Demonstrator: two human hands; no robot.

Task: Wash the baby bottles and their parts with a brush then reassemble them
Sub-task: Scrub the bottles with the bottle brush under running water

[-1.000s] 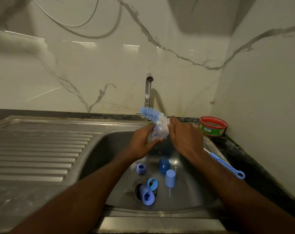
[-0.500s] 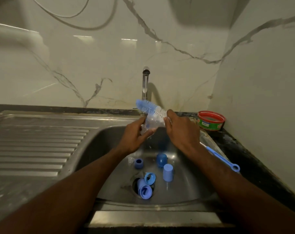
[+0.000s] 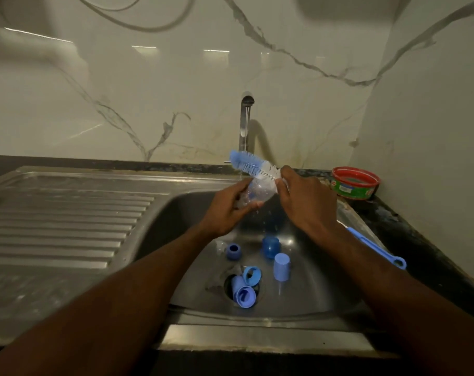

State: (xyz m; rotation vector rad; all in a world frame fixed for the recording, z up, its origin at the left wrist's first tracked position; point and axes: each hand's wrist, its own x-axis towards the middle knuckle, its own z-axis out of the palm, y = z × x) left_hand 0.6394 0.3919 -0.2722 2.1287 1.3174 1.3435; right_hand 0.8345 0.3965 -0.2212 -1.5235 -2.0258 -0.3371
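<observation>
Over the sink basin [image 3: 176, 213], both hands meet under the tap [image 3: 246, 120] — open steel drainboard [image 3: 67, 213] to their left, wall close on the right. Left hand [image 3: 227, 210] curls around a clear bottle [image 3: 257, 192]; right hand [image 3: 303, 202] grips the brush [image 3: 253, 166], whose bristles angle up-left just above the bottle. Below them blue parts lie apart on the basin floor — a ring [image 3: 233, 251], a cap [image 3: 281, 266], pieces at the drain [image 3: 244, 293]. A red-rimmed tub [image 3: 355, 183] and a blue-handled tool [image 3: 376, 248] sit on the right-hand counter.
</observation>
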